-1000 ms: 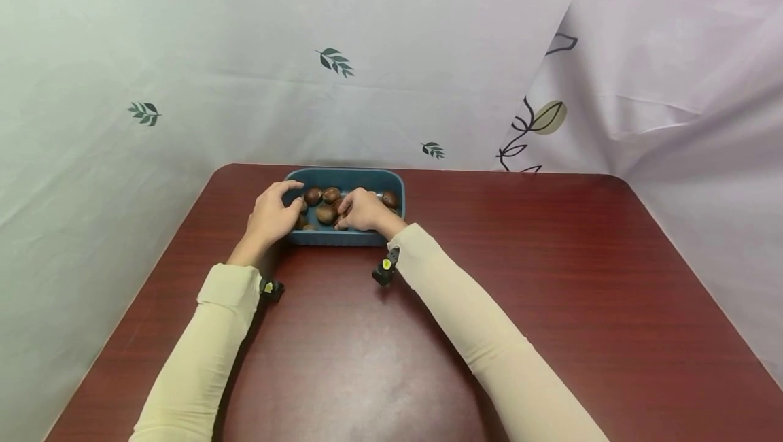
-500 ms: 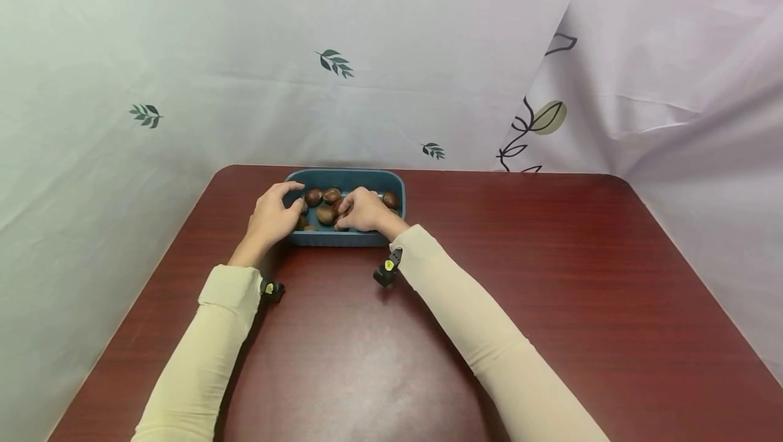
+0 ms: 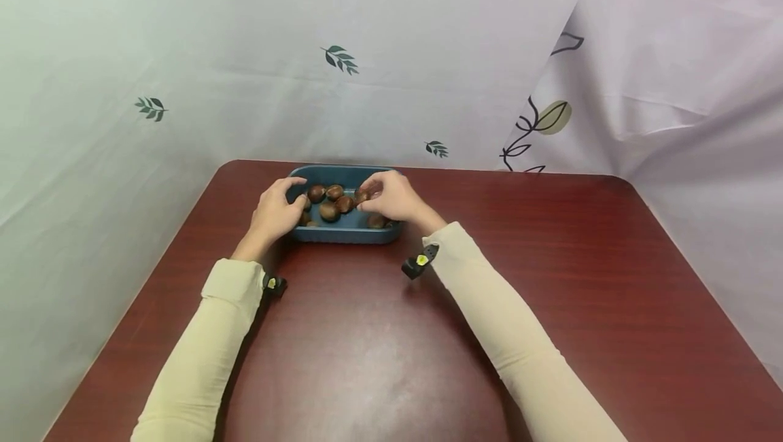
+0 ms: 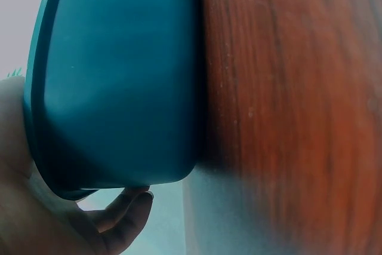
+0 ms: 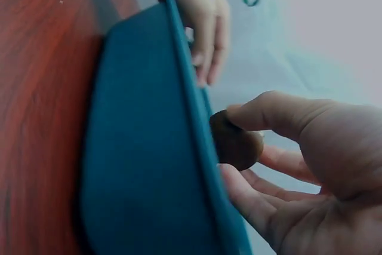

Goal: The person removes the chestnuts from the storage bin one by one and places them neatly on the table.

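Observation:
A blue rectangular plastic container (image 3: 342,235) stands near the back edge of the table, with several brown chestnuts (image 3: 329,211) in it. My left hand (image 3: 272,214) grips its left end, thumb over the rim and fingers round the outside, as the left wrist view also shows. Over the right part of the container, my right hand (image 3: 396,197) pinches one chestnut (image 5: 237,143) between thumb and fingers. In the right wrist view this chestnut is right at the container's rim. Part of the right rim is hidden behind my right hand.
The dark red wooden table (image 3: 520,279) stretches right and toward me. A pale cloth wall (image 3: 391,54) with leaf prints rises behind its back edge and along both sides. Small black cameras (image 3: 416,266) are strapped to my wrists.
My right hand has risen and moved right, bringing a chestnut with it and uncovering others in the container. The left hand keeps its place on the container's end.

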A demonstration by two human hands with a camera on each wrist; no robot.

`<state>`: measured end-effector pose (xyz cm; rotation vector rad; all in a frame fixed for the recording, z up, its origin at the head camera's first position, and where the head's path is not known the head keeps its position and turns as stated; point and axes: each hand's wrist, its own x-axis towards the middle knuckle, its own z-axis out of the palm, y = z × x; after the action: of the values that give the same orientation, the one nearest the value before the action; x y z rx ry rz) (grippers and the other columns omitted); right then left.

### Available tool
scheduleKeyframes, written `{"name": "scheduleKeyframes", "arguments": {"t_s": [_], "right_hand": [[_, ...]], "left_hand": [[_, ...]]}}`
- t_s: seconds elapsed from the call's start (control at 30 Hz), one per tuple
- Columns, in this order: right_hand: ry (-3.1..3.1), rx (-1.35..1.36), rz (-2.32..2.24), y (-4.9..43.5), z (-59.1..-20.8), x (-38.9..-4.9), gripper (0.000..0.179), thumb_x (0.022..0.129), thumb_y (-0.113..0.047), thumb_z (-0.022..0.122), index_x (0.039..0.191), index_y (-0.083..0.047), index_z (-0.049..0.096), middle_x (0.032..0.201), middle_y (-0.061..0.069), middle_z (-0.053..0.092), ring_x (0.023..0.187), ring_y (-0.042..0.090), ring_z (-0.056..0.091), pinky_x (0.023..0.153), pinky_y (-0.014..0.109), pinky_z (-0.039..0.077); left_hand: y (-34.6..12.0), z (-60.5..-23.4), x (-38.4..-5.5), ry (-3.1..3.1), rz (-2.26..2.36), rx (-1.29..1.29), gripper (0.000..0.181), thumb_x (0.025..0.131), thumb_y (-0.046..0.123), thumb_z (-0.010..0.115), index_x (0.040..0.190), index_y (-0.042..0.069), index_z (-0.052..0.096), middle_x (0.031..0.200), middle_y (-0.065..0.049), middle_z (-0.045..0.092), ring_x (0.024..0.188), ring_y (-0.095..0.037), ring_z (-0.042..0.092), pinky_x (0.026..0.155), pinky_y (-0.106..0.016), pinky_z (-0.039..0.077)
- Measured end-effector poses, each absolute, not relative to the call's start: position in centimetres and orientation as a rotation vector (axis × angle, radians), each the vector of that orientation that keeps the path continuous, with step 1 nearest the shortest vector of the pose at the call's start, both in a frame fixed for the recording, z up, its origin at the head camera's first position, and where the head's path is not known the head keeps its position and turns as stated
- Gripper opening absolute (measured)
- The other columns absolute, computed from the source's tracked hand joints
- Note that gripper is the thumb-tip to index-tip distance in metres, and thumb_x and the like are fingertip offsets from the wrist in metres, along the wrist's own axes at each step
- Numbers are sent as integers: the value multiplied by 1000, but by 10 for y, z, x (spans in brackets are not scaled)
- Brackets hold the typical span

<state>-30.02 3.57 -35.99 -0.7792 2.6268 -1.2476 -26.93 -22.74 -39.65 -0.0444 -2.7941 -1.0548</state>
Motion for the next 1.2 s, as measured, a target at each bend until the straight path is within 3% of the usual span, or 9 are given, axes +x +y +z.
{"name": "scheduleKeyframes", "arguments": {"t_s": [0.43, 0.73, 1.1, 1.2], "right_hand": [[2581, -542, -1587, 102, -352, -298, 31, 85, -8, 75, 113, 0, 66, 107, 13, 70, 96, 22, 71, 78, 34, 55], [2615, -445, -1609, 132, -361, -298, 38, 85, -7, 75, 121, 2, 65, 111, 16, 70, 102, 26, 70, 82, 37, 55], [2688, -350, -1430, 147, -395, -308, 34, 81, -8, 78, 112, 4, 67, 99, 15, 72, 88, 22, 69, 74, 29, 52], [2644, -326, -1419, 148, -400, -310, 40, 81, -6, 77, 118, 5, 64, 98, 16, 68, 83, 22, 67, 73, 31, 55]], "left_hand": [[-227, -397, -268, -2804, -1056, -61, 44, 99, 26, 50, 142, 16, 53, 153, -12, 40, 138, -40, 38, 98, -69, 33], [-228, -396, -267, -2815, -1048, -56, 43, 99, 26, 50, 141, 16, 53, 153, -12, 40, 137, -40, 38, 97, -69, 33], [-229, -398, -266, -2809, -1048, -65, 43, 100, 26, 50, 142, 15, 54, 153, -12, 40, 137, -40, 39, 97, -69, 34], [-229, -398, -266, -2804, -1044, -69, 43, 100, 25, 50, 141, 15, 54, 153, -12, 40, 137, -40, 39, 96, -69, 34]]}}
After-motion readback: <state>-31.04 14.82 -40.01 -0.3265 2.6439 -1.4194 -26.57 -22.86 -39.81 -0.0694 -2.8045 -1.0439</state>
